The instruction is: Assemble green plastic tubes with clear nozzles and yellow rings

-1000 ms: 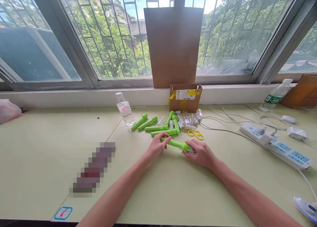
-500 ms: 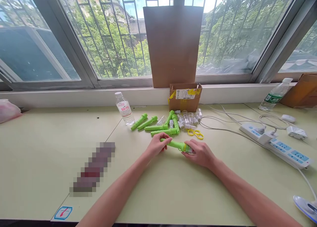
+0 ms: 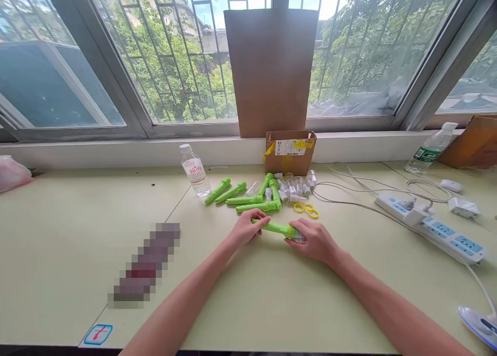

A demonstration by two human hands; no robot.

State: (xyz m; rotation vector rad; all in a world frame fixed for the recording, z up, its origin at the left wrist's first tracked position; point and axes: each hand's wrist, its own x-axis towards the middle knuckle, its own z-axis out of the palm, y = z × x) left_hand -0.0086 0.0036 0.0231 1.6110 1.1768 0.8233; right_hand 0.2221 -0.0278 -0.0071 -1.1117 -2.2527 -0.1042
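Note:
A green tube (image 3: pixel 277 228) lies level between my two hands above the table. My left hand (image 3: pixel 249 225) is closed on its narrow left end. Around the right end, at a clear ribbed cap (image 3: pixel 297 234), the fingers of my right hand (image 3: pixel 312 238) are wrapped. A yellow ring shows where the green tube meets the cap. Behind my hands lie several more green tubes (image 3: pixel 256 206), several clear caps with white parts (image 3: pixel 298 183) and a few yellow rings (image 3: pixel 306 209).
A cardboard box (image 3: pixel 289 159) stands behind the parts, a water bottle (image 3: pixel 196 172) to their left. On the right are a power strip (image 3: pixel 430 226), cables and another bottle (image 3: pixel 430 150). A blurred dark object (image 3: pixel 145 265) lies at left on the pale table (image 3: pixel 217 314).

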